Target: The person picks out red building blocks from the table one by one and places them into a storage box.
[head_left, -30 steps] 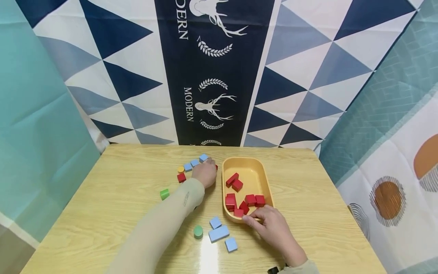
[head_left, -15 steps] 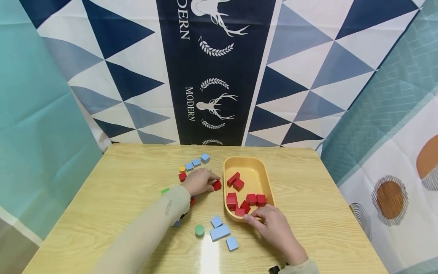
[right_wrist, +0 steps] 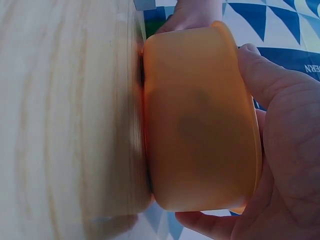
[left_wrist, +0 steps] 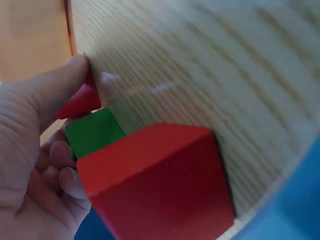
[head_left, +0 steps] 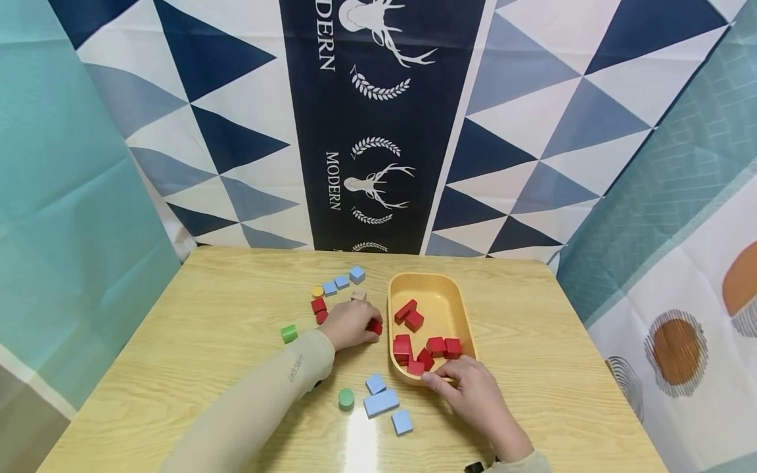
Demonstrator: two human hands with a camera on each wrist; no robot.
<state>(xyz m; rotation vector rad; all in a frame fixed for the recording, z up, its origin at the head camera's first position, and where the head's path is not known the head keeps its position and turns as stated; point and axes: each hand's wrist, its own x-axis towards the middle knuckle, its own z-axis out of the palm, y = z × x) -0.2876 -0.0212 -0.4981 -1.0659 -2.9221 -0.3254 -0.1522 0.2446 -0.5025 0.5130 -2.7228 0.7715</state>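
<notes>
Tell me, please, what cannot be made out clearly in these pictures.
Head view: the full shape of the held red block, mostly covered by the left hand.
Head view: the lower part of the pale block, behind that hand.
Head view: whatever lies under the left sleeve.
Left wrist view: the blue shape, blurred and cut off by the right edge.
Right wrist view: the tray's contents, hidden by its wall.

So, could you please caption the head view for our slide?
Left hand grips a red block, right hand holds a yellow tray.
</notes>
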